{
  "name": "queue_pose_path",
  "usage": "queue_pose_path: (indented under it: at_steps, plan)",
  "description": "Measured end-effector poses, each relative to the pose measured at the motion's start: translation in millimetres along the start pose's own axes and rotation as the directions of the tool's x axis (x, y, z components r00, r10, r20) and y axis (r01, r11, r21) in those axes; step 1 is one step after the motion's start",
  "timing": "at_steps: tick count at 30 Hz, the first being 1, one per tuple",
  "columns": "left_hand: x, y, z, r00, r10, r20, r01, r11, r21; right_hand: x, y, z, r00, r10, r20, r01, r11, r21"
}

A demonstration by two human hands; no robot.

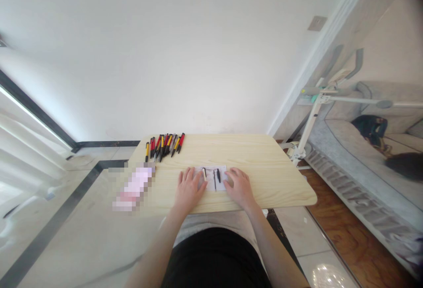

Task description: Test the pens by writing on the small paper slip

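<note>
My left hand (188,187) lies flat on the light wooden table (264,164), fingers spread, touching the left edge of a small white sheet of paper (211,182). My right hand (238,184) rests flat on the sheet's right edge, fingers stretched out. On the sheet between my hands lie pen parts: a short white-tipped piece (204,173), a thin dark rod (214,179) and a black cap or barrel (218,175). Neither hand holds anything.
A row of several red, yellow, black and grey pens (165,144) lies at the table's far left. A blurred pink-white object (134,187) sits at the left near edge. A white stand (309,125) and a grey sofa (370,147) are to the right.
</note>
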State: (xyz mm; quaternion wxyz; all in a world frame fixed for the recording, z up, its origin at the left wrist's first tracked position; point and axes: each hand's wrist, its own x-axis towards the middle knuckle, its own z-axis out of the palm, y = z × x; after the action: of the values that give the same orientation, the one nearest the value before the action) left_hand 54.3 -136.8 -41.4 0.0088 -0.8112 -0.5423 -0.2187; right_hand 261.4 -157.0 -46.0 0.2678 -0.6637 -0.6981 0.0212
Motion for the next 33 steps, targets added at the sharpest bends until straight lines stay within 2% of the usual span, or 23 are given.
queue_pose_path:
  at_steps: [7, 33]
  plan:
    - [-0.9, 0.0, -2.1, 0.999, 0.043, -0.007, -0.043, 0.999, 0.003, -0.2, -1.1, -1.3, 1.000, 0.005, 0.005, -0.005, 1.000, -0.007]
    - [-0.7, -0.8, -1.4, 0.999, 0.039, 0.011, -0.039, 0.999, -0.005, 0.2, -1.0, -2.6, 1.000, -0.003, 0.002, 0.003, 1.000, -0.016]
